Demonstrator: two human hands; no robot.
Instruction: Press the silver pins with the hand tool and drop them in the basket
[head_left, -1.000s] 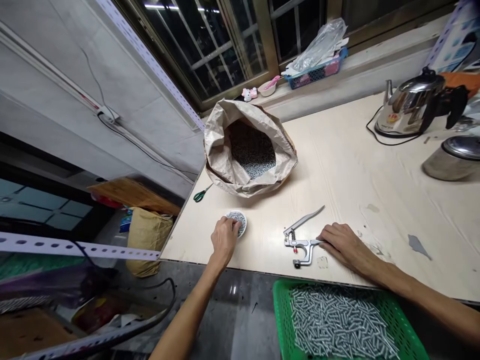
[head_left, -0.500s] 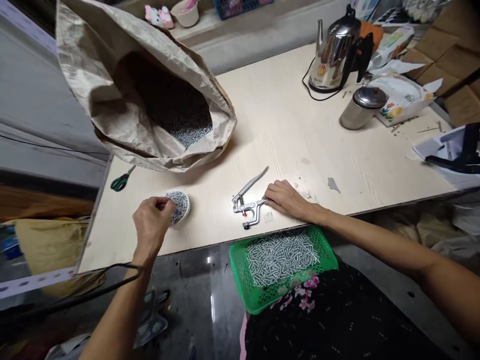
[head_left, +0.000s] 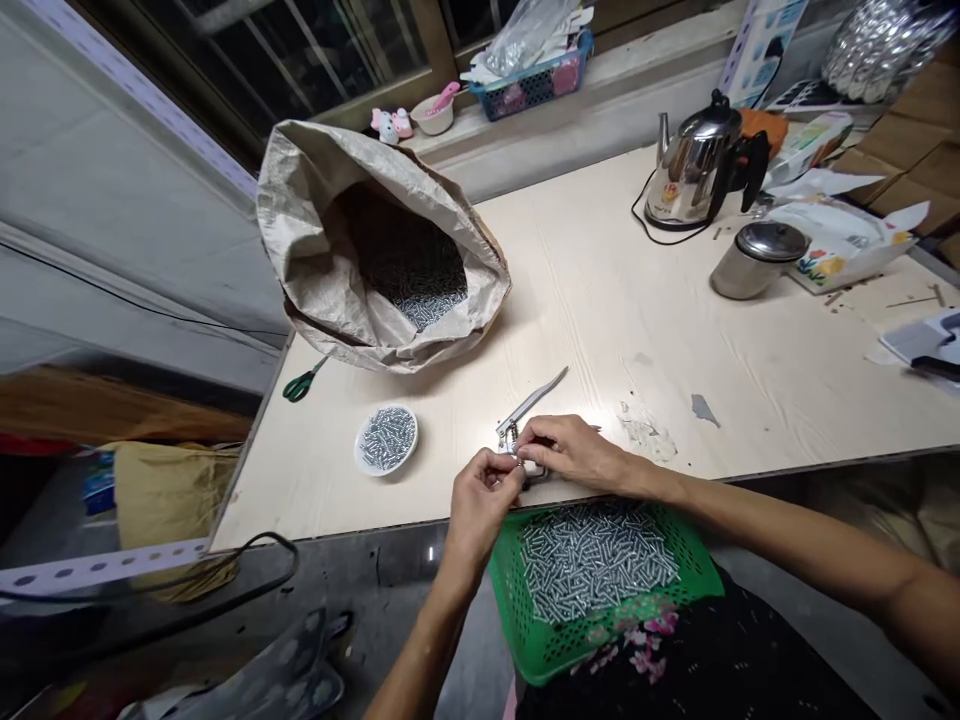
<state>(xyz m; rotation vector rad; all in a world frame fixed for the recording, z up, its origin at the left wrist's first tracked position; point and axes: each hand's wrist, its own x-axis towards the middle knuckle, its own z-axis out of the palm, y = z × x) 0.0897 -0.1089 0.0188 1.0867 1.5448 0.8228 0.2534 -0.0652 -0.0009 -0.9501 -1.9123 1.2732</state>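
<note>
My left hand [head_left: 484,500] is closed in a pinch at the table's front edge; what lies between its fingertips is too small to make out. My right hand [head_left: 577,455] meets it there, fingers curled and pressed together over the hand pliers [head_left: 534,398]. These silvery pliers lie on the table with the long handle showing, while their jaw end is mostly hidden by my hands. Just below, a green basket [head_left: 514,640] holds many small silvery metal pieces [head_left: 600,560], slim like screws. A white bowl [head_left: 410,465] of similar pieces stands left of my hands.
A large paper sack [head_left: 300,240] with metal pieces inside stands open at the back left of the table [head_left: 585,290]. Green-handled scissors [head_left: 298,386] lie near the left edge. A kettle [head_left: 686,180] and a lidded metal canister [head_left: 750,265] stand at the back right.
My left hand has moved right, from the bowl to the pliers. The right hand has shifted from the pliers' handle end onto their jaw end, beside the left. The view has shifted too.
</note>
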